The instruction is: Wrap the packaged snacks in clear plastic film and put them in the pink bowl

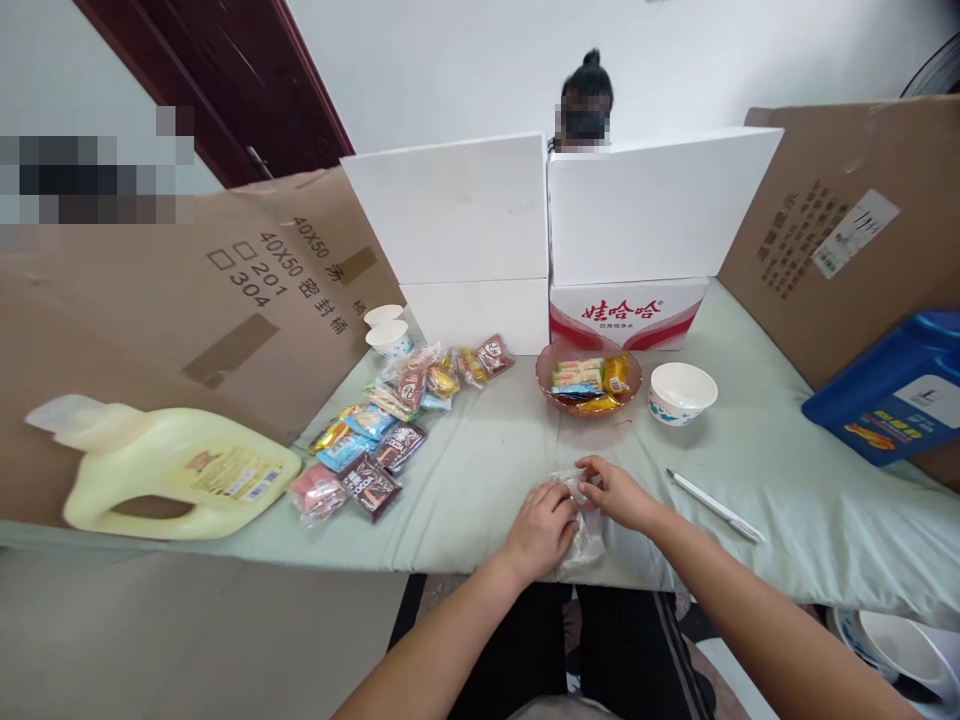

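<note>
A crumpled clear plastic bag (585, 548) lies near the front edge of the cloth-covered table. My left hand (541, 528) rests on it from the left, fingers curled over the film. From the right, my right hand (613, 492) has thumb and fingers bent in at the bag's far end, pinching there. Just beyond my hands stands a pinkish glass bowl (551, 392) holding several wrapped snacks (581, 378). A white paper bowl (681, 395) is to its right. Closer to my right forearm lies a white pen (716, 507).
Several packaged snacks (375, 440) spread along the left side, with paper bowls (390, 338) behind. A yellow detergent jug (180, 470) lies left; a blue bottle (892, 390) leans right. White boxes (472, 230) and cardboard panels (187, 300) surround the table. A person (589, 100) is behind.
</note>
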{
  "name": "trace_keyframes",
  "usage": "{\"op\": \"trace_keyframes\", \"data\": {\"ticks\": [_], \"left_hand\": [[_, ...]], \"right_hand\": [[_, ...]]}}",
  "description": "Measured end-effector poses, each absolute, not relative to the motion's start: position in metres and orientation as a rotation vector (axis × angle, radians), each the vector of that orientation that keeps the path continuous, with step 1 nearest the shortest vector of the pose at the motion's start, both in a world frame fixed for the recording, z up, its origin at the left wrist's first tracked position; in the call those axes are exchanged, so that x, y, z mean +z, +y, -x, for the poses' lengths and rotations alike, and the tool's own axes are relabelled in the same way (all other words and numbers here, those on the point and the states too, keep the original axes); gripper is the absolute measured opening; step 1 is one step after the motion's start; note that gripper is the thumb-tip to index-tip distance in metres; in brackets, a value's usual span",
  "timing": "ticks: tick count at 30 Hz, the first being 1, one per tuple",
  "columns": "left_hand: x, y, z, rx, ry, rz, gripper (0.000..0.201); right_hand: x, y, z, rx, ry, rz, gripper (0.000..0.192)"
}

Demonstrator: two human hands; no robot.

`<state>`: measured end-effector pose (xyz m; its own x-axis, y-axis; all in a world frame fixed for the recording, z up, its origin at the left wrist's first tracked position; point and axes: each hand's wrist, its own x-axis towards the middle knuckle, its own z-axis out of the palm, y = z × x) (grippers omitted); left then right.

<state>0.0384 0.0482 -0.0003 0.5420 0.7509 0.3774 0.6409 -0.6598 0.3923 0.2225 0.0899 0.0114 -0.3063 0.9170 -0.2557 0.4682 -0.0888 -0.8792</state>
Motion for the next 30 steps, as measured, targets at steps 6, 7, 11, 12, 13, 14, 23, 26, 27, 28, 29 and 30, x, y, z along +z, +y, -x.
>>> {"op": "trace_keyframes", "data": {"ticks": [6,7,11,12,13,14,23,26,27,28,29,30], "left_hand": [[-0.003,0.048,-0.039,0.7,1.19,-2.575,0.031],[-0.003,0.048,-0.039,0.694,1.194,-2.582,0.031],[-0.003,0.048,-0.039,0.673,1.218,-2.595,0.03],[-0.003,0.048,-0.039,0.665,1.223,-2.594,0.029],[-0.003,0.048,-0.039,0.655,1.226,-2.593,0.03],[-0.002,0.048,-0.039,0.645,1.227,-2.592,0.03],[0.0,0.049,-0.039,0.65,1.204,-2.575,0.031],[0.001,0.048,-0.039,0.642,1.213,-2.567,0.033],[0.001,0.048,-0.039,0.639,1.213,-2.565,0.033],[0.001,0.048,-0.039,0.637,1.213,-2.564,0.033],[0.001,0.048,-0.039,0.633,1.211,-2.565,0.033],[0.001,0.048,-0.038,0.629,1.207,-2.57,0.033]], "right_hand": [[0.012,0.039,-0.239,1.555,-1.646,1.473,0.047],[0.011,0.032,-0.24,1.566,-1.645,1.443,0.048],[0.011,0.012,-0.242,1.597,-1.681,1.299,0.047],[0.011,0.008,-0.242,1.617,-1.693,1.278,0.046],[0.011,0.005,-0.243,1.643,-1.702,1.264,0.044],[0.012,0.002,-0.244,1.673,-1.707,1.26,0.042],[0.018,-0.024,-0.246,0.541,-2.168,1.459,0.027],[0.021,-0.025,-0.235,0.097,-2.361,1.27,0.036],[0.02,-0.026,-0.231,0.035,-2.424,1.184,0.039],[0.018,-0.028,-0.228,-0.008,-2.469,1.119,0.042],[0.013,-0.031,-0.225,-0.043,-2.494,1.083,0.043],[0.008,-0.036,-0.223,-0.07,-2.503,1.072,0.042]]}}
